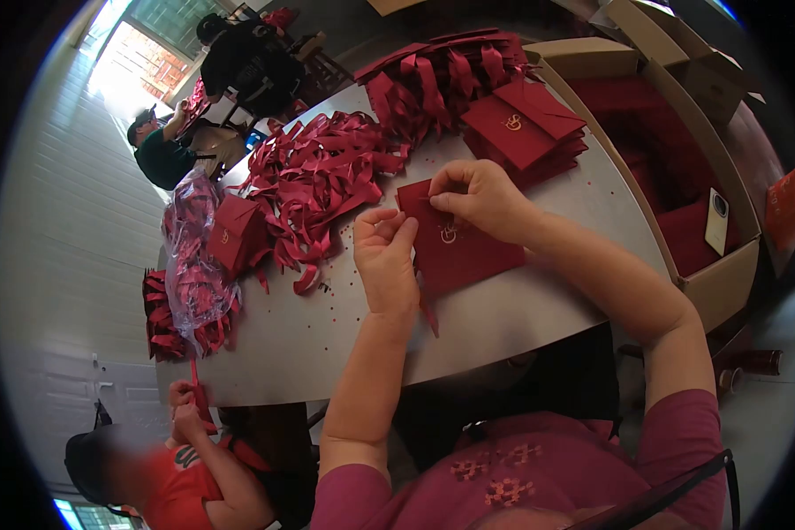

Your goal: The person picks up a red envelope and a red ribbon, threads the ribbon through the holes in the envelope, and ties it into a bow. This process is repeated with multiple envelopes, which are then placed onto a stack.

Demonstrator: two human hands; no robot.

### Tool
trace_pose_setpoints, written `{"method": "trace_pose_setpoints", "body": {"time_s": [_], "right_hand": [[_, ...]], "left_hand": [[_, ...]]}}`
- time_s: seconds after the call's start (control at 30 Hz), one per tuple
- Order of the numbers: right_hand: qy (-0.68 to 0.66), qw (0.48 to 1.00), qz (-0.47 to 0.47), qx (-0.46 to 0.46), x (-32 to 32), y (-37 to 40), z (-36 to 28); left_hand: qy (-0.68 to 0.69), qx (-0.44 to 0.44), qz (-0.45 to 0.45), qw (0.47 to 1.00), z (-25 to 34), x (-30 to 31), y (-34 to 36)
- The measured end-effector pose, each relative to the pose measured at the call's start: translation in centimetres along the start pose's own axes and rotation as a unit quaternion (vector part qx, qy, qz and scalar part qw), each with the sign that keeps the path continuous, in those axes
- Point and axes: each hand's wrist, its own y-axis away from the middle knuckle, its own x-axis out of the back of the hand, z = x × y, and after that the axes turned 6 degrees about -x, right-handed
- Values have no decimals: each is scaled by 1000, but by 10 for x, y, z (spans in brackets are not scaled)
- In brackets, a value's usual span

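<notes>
A dark red gift bag with a gold logo lies flat on the table in front of me. My left hand is at its upper left corner, thumb and index finger pinched together. Over the bag's top edge, my right hand also has thumb and index finger closed in a pinch. What either pinch holds is too small to make out. A short piece of red ribbon sticks out below the bag's lower left corner.
A tangle of red ribbons covers the table's left middle. Behind the bag stands a stack of red bags. An open carton, with a phone on its contents, stands at right. A co-worker in red sits at left.
</notes>
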Motion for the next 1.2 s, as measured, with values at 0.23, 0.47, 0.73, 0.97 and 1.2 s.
{"method": "trace_pose_setpoints", "body": {"time_s": [0.23,0.47,0.73,0.97,1.2], "right_hand": [[-18,999,23,-34,-6,1,31],[-40,998,0,-51,-2,1,35],[9,1000,13,-7,-6,2,35],[175,958,65,216,-17,3,48],[282,922,94,249,-12,7,34]], "left_hand": [[-110,-27,7,994,9,-7,3],[-272,-129,-109,947,0,4,-3],[-219,-65,-93,969,3,2,-5],[-92,24,-10,995,3,10,-14],[-172,2,-76,982,-8,9,-8]]}}
